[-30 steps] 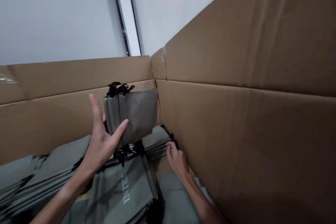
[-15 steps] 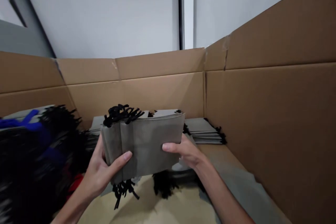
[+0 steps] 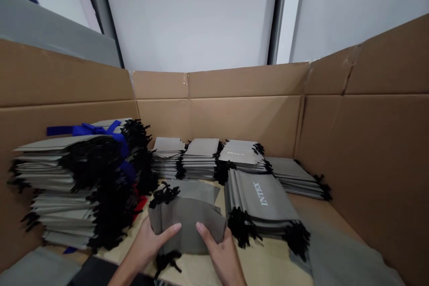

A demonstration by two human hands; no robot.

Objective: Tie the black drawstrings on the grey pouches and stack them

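Between my two hands is a small bundle of grey fabric drawstring bags (image 3: 187,214), held upright and slightly curved. Black cord ends stick out at its upper left and lower left. My left hand (image 3: 150,243) grips the left side, thumb across the front and fingers hidden behind. On the right side my right hand (image 3: 223,252) does the same, its thumb pressed to the front. Just right of the bundle lies a thick stack of grey bags (image 3: 278,196) printed INTEX, black cords at its near corners. Another grey bag (image 3: 197,187) shows behind the bundle.
Tall cardboard walls (image 3: 248,116) enclose the work area. Several flat bag stacks (image 3: 201,149) line the back. At left rises a high pile of bags (image 3: 56,174) with a blue ribbon (image 3: 97,129). Grey fabric (image 3: 342,250) lies at the right.
The bundle has come down and nearer, and my right hand has moved in closer to my left. With the camera's view shifted, the INTEX stack and the back stacks show clearly.
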